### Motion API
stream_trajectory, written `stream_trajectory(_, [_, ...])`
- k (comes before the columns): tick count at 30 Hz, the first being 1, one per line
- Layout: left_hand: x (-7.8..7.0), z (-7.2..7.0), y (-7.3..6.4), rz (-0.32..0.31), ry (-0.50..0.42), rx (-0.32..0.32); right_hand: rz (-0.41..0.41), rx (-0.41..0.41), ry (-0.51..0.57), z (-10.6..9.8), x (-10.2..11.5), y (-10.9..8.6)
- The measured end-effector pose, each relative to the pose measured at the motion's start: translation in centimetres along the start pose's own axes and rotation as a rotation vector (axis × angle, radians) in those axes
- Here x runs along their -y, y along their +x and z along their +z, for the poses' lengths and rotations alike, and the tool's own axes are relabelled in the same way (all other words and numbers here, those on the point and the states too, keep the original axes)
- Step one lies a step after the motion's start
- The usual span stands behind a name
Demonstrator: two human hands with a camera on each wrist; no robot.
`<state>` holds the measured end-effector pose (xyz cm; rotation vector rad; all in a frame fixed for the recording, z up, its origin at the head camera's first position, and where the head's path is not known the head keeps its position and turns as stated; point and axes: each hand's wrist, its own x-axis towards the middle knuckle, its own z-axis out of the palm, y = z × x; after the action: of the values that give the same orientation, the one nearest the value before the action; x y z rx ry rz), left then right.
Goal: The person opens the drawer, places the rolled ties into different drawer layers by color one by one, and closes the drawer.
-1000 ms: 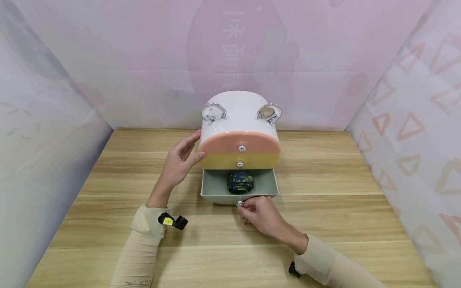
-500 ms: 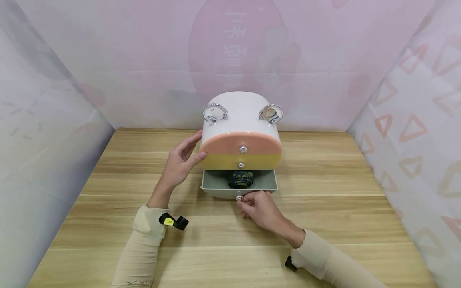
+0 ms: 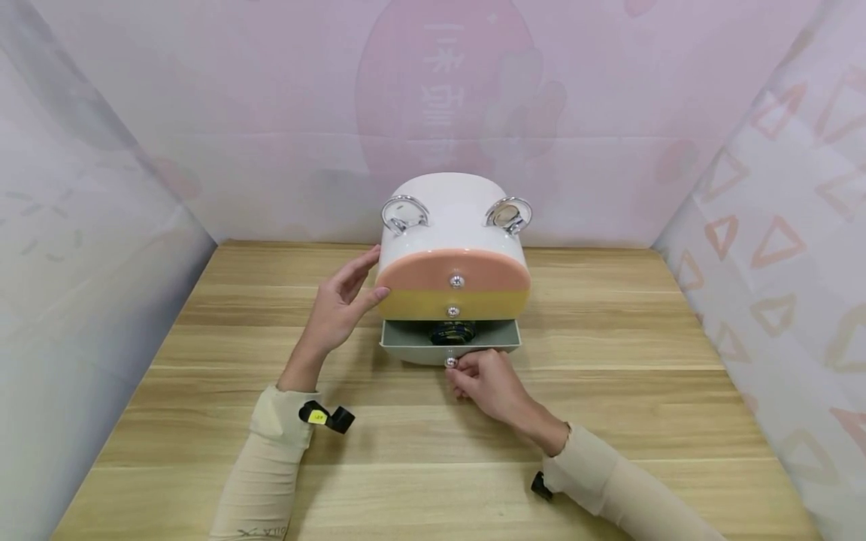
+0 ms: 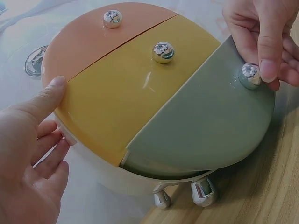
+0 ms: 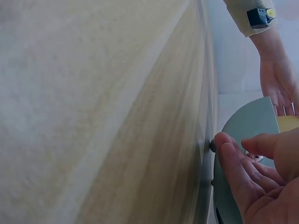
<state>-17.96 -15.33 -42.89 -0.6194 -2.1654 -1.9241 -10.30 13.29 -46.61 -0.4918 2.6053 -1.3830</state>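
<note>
A rounded white storage box [image 3: 446, 199] stands at the table's middle, with orange [image 3: 433, 264], yellow [image 3: 419, 302] and green drawer fronts. The green bottom drawer [image 3: 413, 353] is partly pulled out. Inside it lies a dark blue bundle with a yellow-green pattern [image 3: 452, 333], partly covered by the yellow drawer above. My right hand [image 3: 492, 383] pinches the green drawer's silver knob [image 4: 250, 74] between thumb and fingers. My left hand [image 3: 341, 304] rests against the box's left side, its thumb [image 4: 51, 93] on the front edge and its fingers along the side.
Two round silver-rimmed pieces [image 3: 404, 214] stick up from the box's top. Silver feet [image 4: 204, 191] carry it on the wooden table [image 3: 609, 338]. Printed cloth walls [image 3: 271, 150] enclose the back and both sides.
My right hand has moved away from me, pushing the green drawer further into the box. Less of the patterned bundle shows. The left hand keeps its place on the box.
</note>
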Motion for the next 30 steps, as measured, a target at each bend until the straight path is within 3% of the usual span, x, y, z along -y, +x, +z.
stream_trajectory(30, [0.2, 0.0, -0.2, -0.003, -0.007, 0.000, 0.012, -0.046, -0.016, -0.1, -0.5, 2.7])
